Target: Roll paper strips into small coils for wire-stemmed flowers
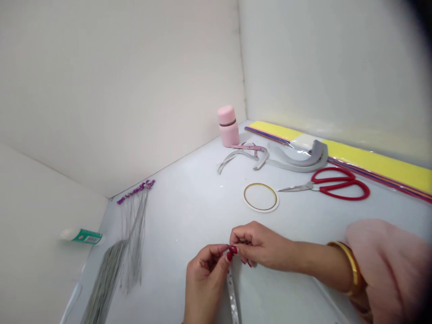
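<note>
- White strip (232,297) runs down from the pinched thumb and finger of the left hand (206,278).
- Right hand (255,245), gold bangle (353,266) at its wrist, pinches the strip's upper end.
- Tape roll (263,210) and red scissors (309,185) lie beyond the hands on the table (189,209).

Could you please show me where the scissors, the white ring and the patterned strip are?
Scissors (309,185): head view, on the pivot.
White ring (275,204): head view, on its lower right rim.
Patterned strip (231,292): head view, on its visible middle.
</note>
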